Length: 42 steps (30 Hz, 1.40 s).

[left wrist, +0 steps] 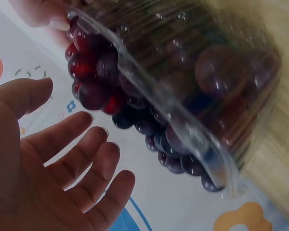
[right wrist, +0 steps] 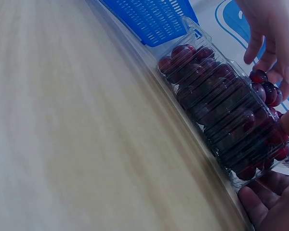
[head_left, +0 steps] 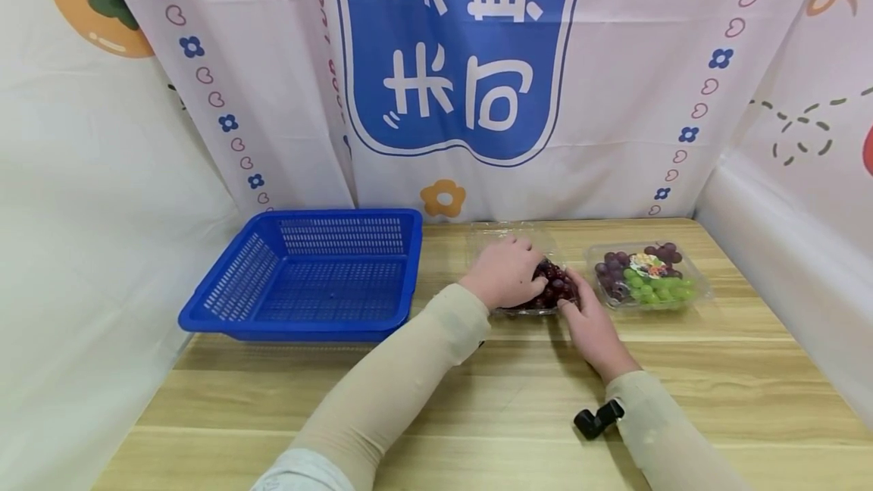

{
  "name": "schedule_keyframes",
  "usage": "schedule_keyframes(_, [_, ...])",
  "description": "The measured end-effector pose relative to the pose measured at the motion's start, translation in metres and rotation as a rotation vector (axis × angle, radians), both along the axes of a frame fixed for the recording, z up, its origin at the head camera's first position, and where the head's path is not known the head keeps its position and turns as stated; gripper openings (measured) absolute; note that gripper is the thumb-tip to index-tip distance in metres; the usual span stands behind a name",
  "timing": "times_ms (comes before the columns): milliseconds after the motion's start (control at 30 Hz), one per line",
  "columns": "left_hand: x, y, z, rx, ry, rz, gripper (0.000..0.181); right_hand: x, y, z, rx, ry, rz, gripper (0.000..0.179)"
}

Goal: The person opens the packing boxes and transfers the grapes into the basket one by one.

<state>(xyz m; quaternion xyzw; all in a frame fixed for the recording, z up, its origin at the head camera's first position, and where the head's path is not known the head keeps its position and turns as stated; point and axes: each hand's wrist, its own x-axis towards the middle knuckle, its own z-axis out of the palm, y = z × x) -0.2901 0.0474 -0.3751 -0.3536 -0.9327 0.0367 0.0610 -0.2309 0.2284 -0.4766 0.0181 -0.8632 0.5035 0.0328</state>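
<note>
Dark red grapes heap up in a clear plastic box at the back middle of the table, its lid folded back. My left hand hovers over the box's left part. In the left wrist view its fingers are spread and relaxed beside the grapes, with nothing between them. My right hand grips the box's right end, thumb at the rim and fingers around the side and lower corner, as the right wrist view shows.
To the left stands a blue plastic basket with slotted walls. A second clear box, holding purple and green grapes and a round label, sits on the right. White printed cloth hangs behind the wooden table.
</note>
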Motion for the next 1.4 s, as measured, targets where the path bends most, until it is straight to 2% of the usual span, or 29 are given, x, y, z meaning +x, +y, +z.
schedule_keyframes(267, [-0.001,0.009,-0.01,-0.048,-0.015,0.017,0.032,0.002,-0.001,0.002,-0.002,-0.001,-0.004,0.063])
schedule_keyframes(733, [-0.001,0.016,-0.006,-0.075,-0.078,0.039,0.028,0.001,0.0,-0.001,-0.005,0.003,0.0,0.063])
schedule_keyframes(1000, [-0.002,0.015,-0.013,-0.066,-0.029,0.031,0.035,0.0,0.0,0.0,-0.013,0.005,0.013,0.064])
schedule_keyframes(1200, [-0.003,0.013,-0.02,-0.057,0.021,0.033,0.041,0.0,0.001,0.001,-0.007,-0.009,0.014,0.078])
schedule_keyframes(1400, [-0.004,0.011,-0.021,-0.082,0.007,0.039,0.042,-0.001,0.002,0.001,-0.006,-0.046,0.03,0.088])
